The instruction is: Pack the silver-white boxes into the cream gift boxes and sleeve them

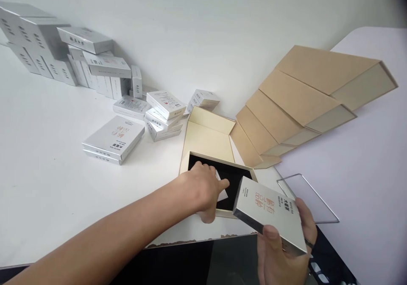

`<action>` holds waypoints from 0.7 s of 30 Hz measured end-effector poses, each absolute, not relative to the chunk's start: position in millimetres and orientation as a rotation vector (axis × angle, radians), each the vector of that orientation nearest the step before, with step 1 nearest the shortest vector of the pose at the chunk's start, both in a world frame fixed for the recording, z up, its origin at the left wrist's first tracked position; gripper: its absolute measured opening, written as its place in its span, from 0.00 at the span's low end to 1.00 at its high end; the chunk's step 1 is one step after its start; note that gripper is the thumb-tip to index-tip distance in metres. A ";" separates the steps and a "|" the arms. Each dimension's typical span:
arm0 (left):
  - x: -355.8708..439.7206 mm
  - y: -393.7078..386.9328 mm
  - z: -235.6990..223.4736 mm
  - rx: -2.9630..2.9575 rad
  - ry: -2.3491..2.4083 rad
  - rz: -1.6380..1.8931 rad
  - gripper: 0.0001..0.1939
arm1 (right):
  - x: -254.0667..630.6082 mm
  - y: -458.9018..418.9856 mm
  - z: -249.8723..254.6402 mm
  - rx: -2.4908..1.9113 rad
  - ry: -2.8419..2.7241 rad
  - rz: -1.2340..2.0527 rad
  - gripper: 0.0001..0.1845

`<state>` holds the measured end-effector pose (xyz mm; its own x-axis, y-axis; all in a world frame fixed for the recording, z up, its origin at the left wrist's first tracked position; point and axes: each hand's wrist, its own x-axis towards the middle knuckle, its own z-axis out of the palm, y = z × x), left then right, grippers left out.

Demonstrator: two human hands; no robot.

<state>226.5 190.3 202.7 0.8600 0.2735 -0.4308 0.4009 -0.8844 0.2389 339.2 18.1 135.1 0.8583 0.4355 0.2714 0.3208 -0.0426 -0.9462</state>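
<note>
My left hand reaches down into an open gift box with a cream lining and a black inside. Its fingers are curled over a white printed piece that shows only in part beneath the hand; I cannot tell what kind of thing it is. In my right hand is a silver-white tea box, tilted, with orange and black lettering facing up. My thumb lies along its near edge and the fingers wrap round its right end. This box overlaps the gift box's near right corner.
Silver boxes are stacked along the wall at the far left, with looser piles nearer the middle. Two more tea boxes lie stacked at left. Tan gift boxes lean in a row at right, behind a metal wire frame.
</note>
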 end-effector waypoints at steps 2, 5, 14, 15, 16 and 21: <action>229.4 190.3 200.1 2.705 0.462 -0.515 0.47 | 343.0 17.6 134.0 -1.664 -0.607 0.082 0.51; 230.3 189.7 197.3 2.698 0.426 -0.490 0.44 | 344.0 18.3 134.9 -1.662 -0.620 0.053 0.51; 200.8 185.2 188.1 2.625 0.590 -0.125 0.51 | 342.0 37.9 166.5 -1.828 -0.758 0.230 0.46; 197.9 183.9 185.9 2.601 0.612 -0.054 0.58 | 343.4 42.3 168.1 -1.827 -0.784 0.253 0.45; 195.4 182.7 183.4 2.578 0.633 0.020 0.63 | 344.8 47.1 168.9 -1.821 -0.809 0.274 0.44; 186.2 180.6 171.6 2.556 0.622 0.309 0.59 | 351.1 69.1 169.7 -1.810 -1.005 0.624 0.42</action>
<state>186.2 180.6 171.6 0.8706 0.4816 0.1010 0.3711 -0.7773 0.5080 351.1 69.1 169.7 0.5339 0.8455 0.0098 0.3669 -0.2213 -0.9036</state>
